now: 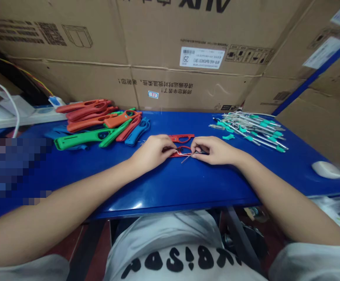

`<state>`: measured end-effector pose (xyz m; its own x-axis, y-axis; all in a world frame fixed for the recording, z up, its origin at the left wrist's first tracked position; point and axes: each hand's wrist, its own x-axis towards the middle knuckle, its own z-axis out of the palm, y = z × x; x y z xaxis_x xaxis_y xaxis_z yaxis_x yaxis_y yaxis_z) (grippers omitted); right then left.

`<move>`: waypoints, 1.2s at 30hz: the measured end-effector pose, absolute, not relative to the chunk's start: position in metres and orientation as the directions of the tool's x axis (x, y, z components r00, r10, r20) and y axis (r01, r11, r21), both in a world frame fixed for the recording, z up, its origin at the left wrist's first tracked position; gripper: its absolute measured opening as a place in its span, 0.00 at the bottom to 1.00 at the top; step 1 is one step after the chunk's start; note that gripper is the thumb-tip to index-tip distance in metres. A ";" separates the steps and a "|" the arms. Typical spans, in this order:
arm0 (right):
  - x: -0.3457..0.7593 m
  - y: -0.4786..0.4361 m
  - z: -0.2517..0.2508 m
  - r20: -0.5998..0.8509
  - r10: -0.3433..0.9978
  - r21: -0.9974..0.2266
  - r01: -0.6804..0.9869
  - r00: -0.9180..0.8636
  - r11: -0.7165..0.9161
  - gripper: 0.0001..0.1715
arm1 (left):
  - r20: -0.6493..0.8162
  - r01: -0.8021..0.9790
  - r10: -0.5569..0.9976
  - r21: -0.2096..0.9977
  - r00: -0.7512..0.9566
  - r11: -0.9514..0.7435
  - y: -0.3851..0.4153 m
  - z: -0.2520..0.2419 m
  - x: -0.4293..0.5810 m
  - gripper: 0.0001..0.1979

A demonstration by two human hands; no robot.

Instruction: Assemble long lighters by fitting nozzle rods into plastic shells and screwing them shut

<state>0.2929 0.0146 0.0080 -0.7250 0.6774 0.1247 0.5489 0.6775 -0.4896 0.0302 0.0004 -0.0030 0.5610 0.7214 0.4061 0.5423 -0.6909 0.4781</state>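
Note:
Two red lighter casing halves lie at the middle of the blue table. The far half point(184, 138) lies just beyond my fingers. My left hand point(155, 153) is closed, its fingertips pinching the near casing half point(189, 148) at its left part. A short white wire point(183, 153) shows by those fingertips. From the pinched fingers of my right hand point(215, 150) a thin metal rod point(188, 157) slants down to the left across the near half. My fingers hide the rod's other end and part of the casing.
A heap of red, orange, green and blue lighter casings point(99, 121) lies at the back left. Several metal rods with teal parts point(252, 128) are piled at the back right. A white mouse-like object point(327, 170) sits far right. Behind stands a large cardboard box point(158, 50).

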 end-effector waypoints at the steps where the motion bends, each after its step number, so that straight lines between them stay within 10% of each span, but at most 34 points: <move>1: 0.293 0.015 0.008 0.125 0.677 -0.489 0.549 -0.725 0.678 0.05 | 0.406 0.543 0.730 0.491 0.549 -0.681 0.001 -0.003 0.030 0.04; 20: 0.294 0.010 0.014 0.146 0.615 -0.484 0.486 -0.775 0.728 0.08 | 0.159 0.695 0.681 -0.047 0.715 -0.718 -0.031 0.014 0.030 0.17; 36: 0.277 0.010 0.037 -0.085 0.563 -0.540 0.513 -0.822 0.667 0.14 | 0.207 0.504 0.549 0.233 0.810 -0.831 -0.025 0.006 0.024 0.25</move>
<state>0.2768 0.0102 0.0373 -0.8223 0.5627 -0.0851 0.5127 0.6675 -0.5401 0.0241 -0.0246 0.0063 0.8096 0.5491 0.2074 0.5042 -0.8315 0.2332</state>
